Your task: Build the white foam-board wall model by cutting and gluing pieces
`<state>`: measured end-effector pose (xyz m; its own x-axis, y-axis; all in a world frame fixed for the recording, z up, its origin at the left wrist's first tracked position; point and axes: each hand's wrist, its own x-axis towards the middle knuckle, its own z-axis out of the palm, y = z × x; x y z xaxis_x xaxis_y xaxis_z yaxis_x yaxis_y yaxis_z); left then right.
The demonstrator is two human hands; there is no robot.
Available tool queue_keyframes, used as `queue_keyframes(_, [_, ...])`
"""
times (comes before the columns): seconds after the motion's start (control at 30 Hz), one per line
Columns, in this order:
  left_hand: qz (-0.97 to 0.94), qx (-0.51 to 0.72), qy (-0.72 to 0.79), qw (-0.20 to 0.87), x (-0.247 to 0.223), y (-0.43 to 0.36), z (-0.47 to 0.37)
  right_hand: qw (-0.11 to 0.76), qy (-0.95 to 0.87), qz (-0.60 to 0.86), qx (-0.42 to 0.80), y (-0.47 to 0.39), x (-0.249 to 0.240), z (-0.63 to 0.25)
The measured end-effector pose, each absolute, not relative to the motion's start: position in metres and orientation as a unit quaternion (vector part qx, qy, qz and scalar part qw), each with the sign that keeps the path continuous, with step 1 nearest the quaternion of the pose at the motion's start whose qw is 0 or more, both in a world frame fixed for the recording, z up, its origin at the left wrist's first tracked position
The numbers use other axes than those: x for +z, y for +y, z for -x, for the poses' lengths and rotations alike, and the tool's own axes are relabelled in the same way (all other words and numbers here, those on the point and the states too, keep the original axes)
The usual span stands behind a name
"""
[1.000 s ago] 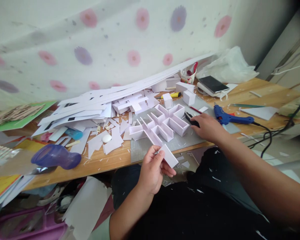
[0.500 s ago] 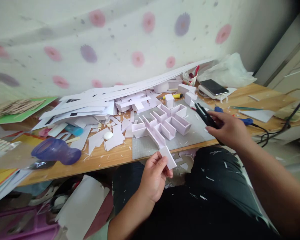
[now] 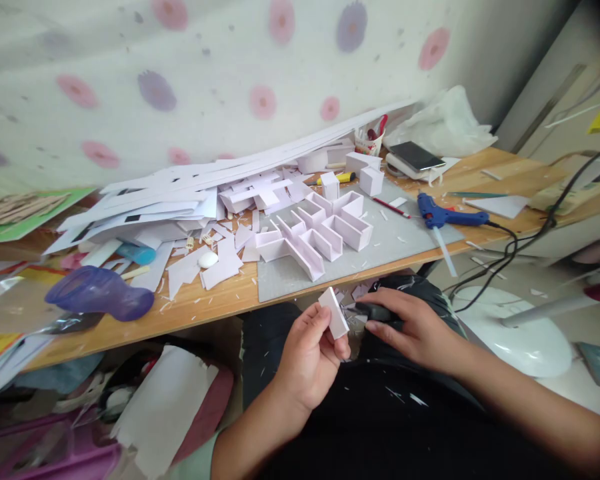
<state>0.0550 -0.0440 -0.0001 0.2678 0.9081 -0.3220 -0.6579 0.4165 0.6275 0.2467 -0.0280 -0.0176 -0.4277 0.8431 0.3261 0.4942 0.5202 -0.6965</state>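
Note:
My left hand (image 3: 313, 353) pinches a small white foam board piece (image 3: 335, 313) between thumb and fingers, held tilted above my lap. Close on its right, my right hand (image 3: 410, 327) grips a black utility knife (image 3: 377, 312). The narrow tip points at the board's right edge; whether it touches cannot be made out. On the grey cutting mat (image 3: 285, 283) stands a branching white foam board model (image 3: 315, 233) with open, walled channels. Blue is the colour of the glue gun (image 3: 450, 217) lying at the mat's right side.
White board sheets (image 3: 170, 200) are piled along the wall. Scraps (image 3: 225, 267), a yellow cutter (image 3: 337, 178), a red pencil (image 3: 391, 207) and a phone (image 3: 417, 157) lie on the wooden desk (image 3: 220, 313). A purple container (image 3: 100, 293) sits at left. Cables (image 3: 540, 230) hang at right.
My right hand has come down and left from above the desk, bringing the black utility knife to the board piece. That piece has moved away from the model's near end. The view has shifted slightly.

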Motion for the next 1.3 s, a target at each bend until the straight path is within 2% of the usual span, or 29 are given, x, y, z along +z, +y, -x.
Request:
queue_keyframes(0.17, [-0.185, 0.499, 0.335, 0.777, 0.003, -0.052, -0.055, 0.280, -0.835, 0.411, 0.235, -0.036, -0.012, -0.237])
queue_keyframes(0.43, [-0.189, 0.484, 0.316, 0.794, 0.000, -0.062, -0.052, 0.266, -0.859, 0.408, 0.158, -0.037, -0.017, -0.231])
queue_keyframes(0.8, [-0.178, 0.473, 0.330, 0.797, -0.004, -0.067, -0.048, 0.279, -0.885, 0.357, 0.105, -0.034, -0.025, -0.226])
queue_keyframes(1.3, [-0.174, 0.455, 0.344, 0.803, -0.015, -0.073, -0.040, 0.285, -0.871, 0.379, 0.129, -0.023, -0.050, -0.217])
